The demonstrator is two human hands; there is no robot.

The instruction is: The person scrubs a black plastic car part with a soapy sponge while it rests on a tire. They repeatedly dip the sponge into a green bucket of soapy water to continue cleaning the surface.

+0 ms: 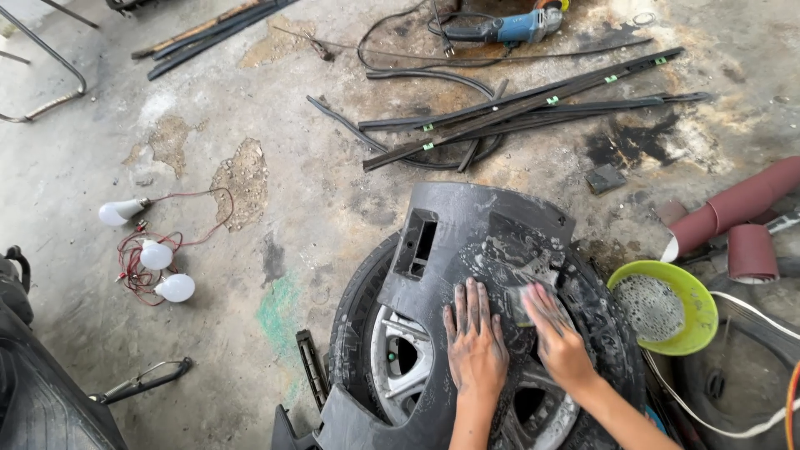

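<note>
A dark grey plastic car body panel [467, 242] lies across a tyre with a silver wheel [392, 350] on the concrete floor. The panel is wet and soapy. My left hand [475, 342] rests flat on the panel with its fingers spread. Beside it, my right hand [557, 337] presses a small grey piece of sanding paper [523, 298] against the panel's surface. Both hands are smeared with dark grime.
A yellow-green bowl of foamy water [667, 307] sits right of the tyre. Rolls of reddish sandpaper [733, 208] lie at far right. Black trim strips [517, 108] and a blue angle grinder [508, 29] lie further away. Three white bulbs on red wires [154, 254] lie at left.
</note>
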